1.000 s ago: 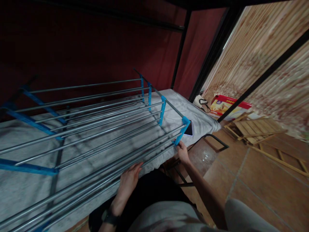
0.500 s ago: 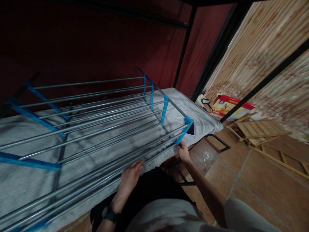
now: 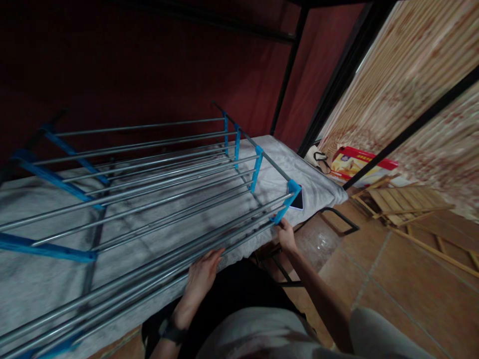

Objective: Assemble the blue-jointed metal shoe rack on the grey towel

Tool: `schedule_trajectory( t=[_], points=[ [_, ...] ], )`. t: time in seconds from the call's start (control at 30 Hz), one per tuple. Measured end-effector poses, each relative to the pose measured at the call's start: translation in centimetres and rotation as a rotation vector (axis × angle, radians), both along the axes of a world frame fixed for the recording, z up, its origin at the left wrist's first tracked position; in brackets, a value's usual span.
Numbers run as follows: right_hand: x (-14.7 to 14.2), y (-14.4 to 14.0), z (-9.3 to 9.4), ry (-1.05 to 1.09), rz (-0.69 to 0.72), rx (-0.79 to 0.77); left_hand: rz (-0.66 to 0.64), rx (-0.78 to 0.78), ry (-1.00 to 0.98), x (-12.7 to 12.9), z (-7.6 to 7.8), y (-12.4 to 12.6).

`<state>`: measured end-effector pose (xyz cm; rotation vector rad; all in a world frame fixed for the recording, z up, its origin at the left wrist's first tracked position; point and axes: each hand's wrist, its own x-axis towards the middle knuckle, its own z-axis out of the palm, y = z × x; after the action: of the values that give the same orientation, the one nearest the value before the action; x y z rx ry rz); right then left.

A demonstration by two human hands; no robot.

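A shoe rack [image 3: 172, 221] of grey metal tubes and blue plastic brackets lies across a grey blanket [image 3: 310, 172]. My left hand [image 3: 204, 271], with a dark watch on its wrist, is closed around the near tubes, fingertips at the lowest one; its thumb is hidden. At the rack's near right corner, my right hand [image 3: 286, 235] grips the foot of the blue end bracket [image 3: 286, 201], its fingertips partly hidden behind it. Just beyond that bracket a dark-screened tablet or phone [image 3: 298, 198] rests on the blanket.
Black metal posts [image 3: 290, 75] frame the blanket-covered surface, with a dark red panel [image 3: 157, 75] behind. On the tiled floor [image 3: 396, 269] to the right are a folded wooden slatted piece [image 3: 411, 202] and a red-and-yellow box [image 3: 362, 164]. A black metal bar [image 3: 342, 219] juts out nearby.
Both hands keep the same hold on the rack. The view has shifted very slightly; nothing else has visibly moved.
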<state>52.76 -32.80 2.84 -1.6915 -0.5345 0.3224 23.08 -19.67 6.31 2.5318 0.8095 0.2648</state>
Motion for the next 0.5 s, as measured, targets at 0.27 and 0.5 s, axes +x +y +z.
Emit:
schedule_trajectory(
  t=[0.27, 0.5],
  points=[
    [-0.04, -0.42, -0.32, -0.007, -0.005, -0.012, 0.005, -0.024, -0.032, -0.02, -0.46, -0.21],
    [-0.26, -0.44, -0.86, -0.050, 0.028, -0.034, 0.024, -0.018, 0.011, -0.15, -0.51, -0.02]
  ],
)
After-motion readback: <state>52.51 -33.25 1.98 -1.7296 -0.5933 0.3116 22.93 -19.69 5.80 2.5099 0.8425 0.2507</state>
